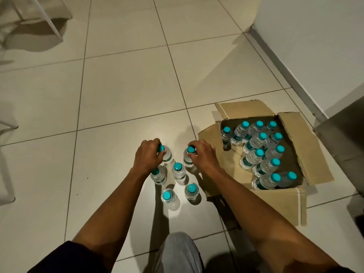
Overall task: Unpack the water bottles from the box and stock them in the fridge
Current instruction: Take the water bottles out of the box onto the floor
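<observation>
left hand (150, 154): we grip a small water bottle (166, 154) by its teal cap
right hand (202, 154): we pinch another bottle's cap (190, 149)
bottles: six on floor tiles (126, 91), more in cardboard box (315, 154)
handling: we judge light, slick, squashy; hold at neck

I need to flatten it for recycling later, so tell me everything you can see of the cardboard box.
The cardboard box is plain brown corrugated card, standing open-topped on the tiled floor to the person's right. Its flaps are folded outward on all sides; the near one lies flat on the tiles. Inside, small clear water bottles with teal caps fill much of it, with a bare gap at the near left. Neither hand touches it.
</observation>
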Action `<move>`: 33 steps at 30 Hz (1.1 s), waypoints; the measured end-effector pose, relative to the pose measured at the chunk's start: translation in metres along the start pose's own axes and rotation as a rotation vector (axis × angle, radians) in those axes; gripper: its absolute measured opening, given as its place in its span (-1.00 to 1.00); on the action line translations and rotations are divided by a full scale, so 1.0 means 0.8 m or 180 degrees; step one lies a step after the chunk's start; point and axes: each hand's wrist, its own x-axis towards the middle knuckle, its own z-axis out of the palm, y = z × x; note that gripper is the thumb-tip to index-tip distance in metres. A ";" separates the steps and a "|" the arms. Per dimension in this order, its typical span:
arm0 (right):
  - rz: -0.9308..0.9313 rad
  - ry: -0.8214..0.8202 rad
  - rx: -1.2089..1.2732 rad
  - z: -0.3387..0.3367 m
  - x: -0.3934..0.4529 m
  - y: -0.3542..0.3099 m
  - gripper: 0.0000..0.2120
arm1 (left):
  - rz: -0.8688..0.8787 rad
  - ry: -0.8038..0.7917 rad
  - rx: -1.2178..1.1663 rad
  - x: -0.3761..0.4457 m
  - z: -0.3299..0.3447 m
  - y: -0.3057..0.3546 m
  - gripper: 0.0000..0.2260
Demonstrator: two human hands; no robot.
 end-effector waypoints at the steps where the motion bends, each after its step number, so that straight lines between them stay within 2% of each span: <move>1: 0.0026 -0.0050 -0.0041 0.007 0.001 0.004 -0.65 | -0.0021 -0.0050 0.0038 0.001 0.007 -0.003 -0.75; 6: 0.0078 -0.0141 -0.0156 0.030 0.001 0.022 -0.63 | -0.0061 -0.0196 0.0312 0.006 0.033 -0.006 -0.77; 15: 0.0116 0.0001 -0.0208 0.037 0.006 0.027 -0.60 | -0.0153 -0.0359 0.0465 0.011 0.045 -0.002 -0.75; 20: 0.0066 0.0065 -0.0192 0.023 -0.004 0.027 -0.59 | -0.0235 -0.0501 0.0879 0.017 0.035 0.019 -0.60; 27: 0.0129 0.0646 -0.0210 -0.048 -0.032 0.062 -0.71 | 0.0192 -0.0002 0.0303 0.018 0.022 0.083 -0.62; 33: 0.0489 0.0939 -0.0458 -0.113 -0.071 0.128 -0.72 | 0.0714 -0.0113 -0.0126 0.017 0.047 0.180 -0.66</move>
